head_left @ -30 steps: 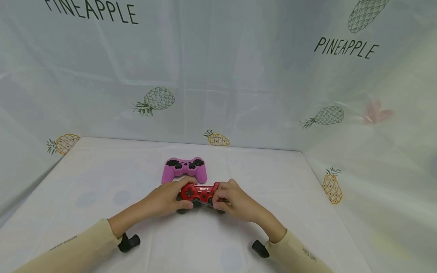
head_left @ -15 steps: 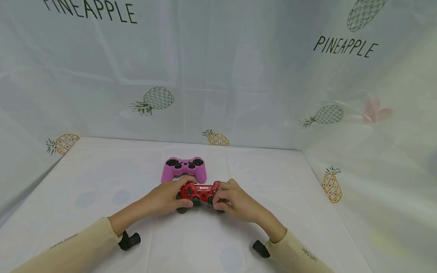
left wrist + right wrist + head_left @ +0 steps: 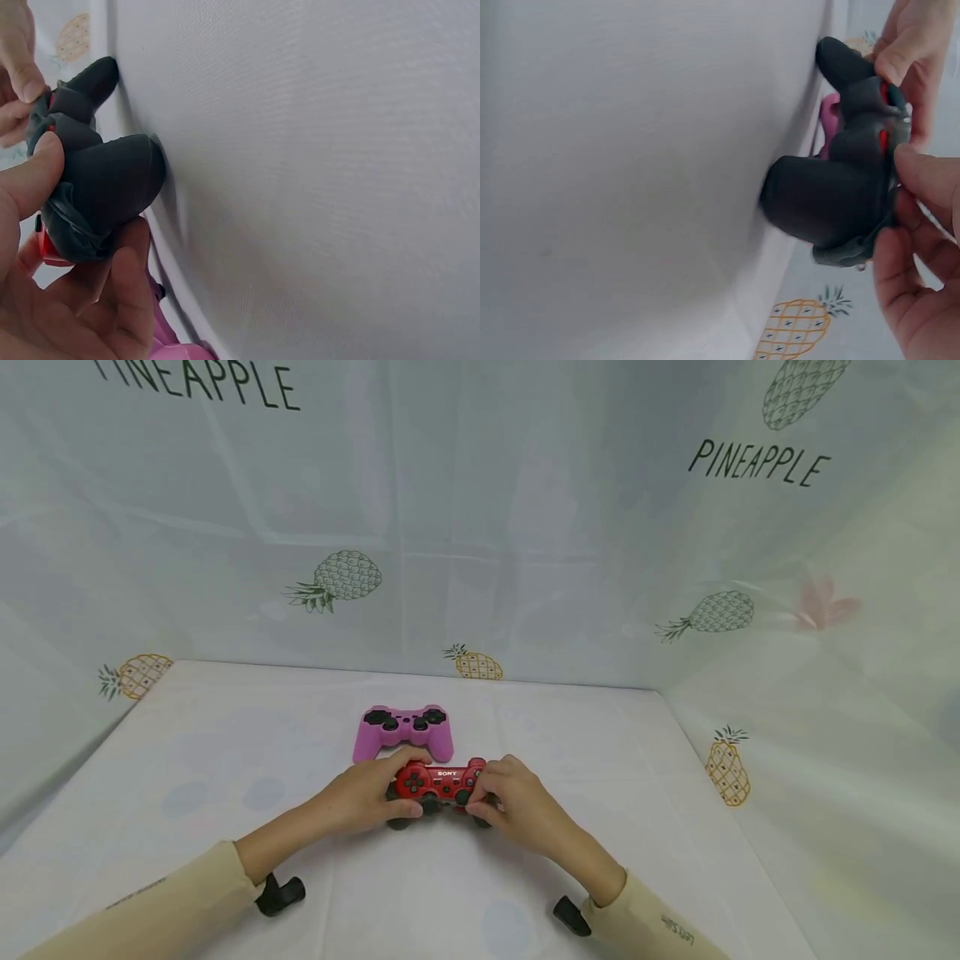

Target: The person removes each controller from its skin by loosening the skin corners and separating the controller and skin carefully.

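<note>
A red Sony game controller point(image 3: 448, 783) is held at the middle of the table with its button face showing. A black, soft-looking cover point(image 3: 112, 180) wraps its handles and underside, with red showing along the edge. My left hand point(image 3: 372, 793) grips the controller's left end, thumb on the near side and fingers round the far side. At the right end my right hand point(image 3: 519, 802) pinches the edge of the cover point(image 3: 825, 199) between thumb and curled fingers. Just behind lies a pink game controller point(image 3: 403, 727) with black sticks, close to the left fingers.
A white cloth point(image 3: 225, 760) covers the table. Behind and at the sides hangs a pale curtain point(image 3: 480, 527) printed with pineapples. A dark wrist camera point(image 3: 281, 895) sits at the left sleeve, another wrist camera point(image 3: 572, 916) at the right.
The right hand has shifted and turned slightly at the controller's right end. A stretched strip seen earlier beside the right thumb no longer shows there. The left hand keeps its grip.
</note>
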Demonstrator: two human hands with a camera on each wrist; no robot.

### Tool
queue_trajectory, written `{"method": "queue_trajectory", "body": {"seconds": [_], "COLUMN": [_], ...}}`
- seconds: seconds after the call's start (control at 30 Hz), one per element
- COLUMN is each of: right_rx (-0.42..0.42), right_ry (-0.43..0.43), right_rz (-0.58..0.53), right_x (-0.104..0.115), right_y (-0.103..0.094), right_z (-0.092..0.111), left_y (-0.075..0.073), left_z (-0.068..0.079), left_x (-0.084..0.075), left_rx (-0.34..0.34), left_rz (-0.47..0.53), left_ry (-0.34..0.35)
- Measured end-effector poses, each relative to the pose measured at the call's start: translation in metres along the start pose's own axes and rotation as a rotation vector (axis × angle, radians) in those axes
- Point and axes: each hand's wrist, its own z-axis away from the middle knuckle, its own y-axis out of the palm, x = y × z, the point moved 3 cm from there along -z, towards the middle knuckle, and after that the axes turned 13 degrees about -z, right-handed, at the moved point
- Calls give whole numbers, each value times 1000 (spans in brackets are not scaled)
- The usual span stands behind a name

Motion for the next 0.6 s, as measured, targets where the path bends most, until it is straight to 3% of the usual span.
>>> {"method": "queue_trajectory", "body": {"seconds": [0.23,0.4,0.6], "right_rx": [-11,24,84], "right_ry": [21,-24,-16], "right_rz": [60,84,69], "right_x": [12,23,26], "right_y": [4,12,18], "right_z": [-9,-23,-37], "left_y": [0,0,1], "left_z": [1,1,1], "left_x": [0,3,2], "left_rx": [6,2,-1], "left_rz": [8,6,12], "left_ry": [9,-5,22]}}
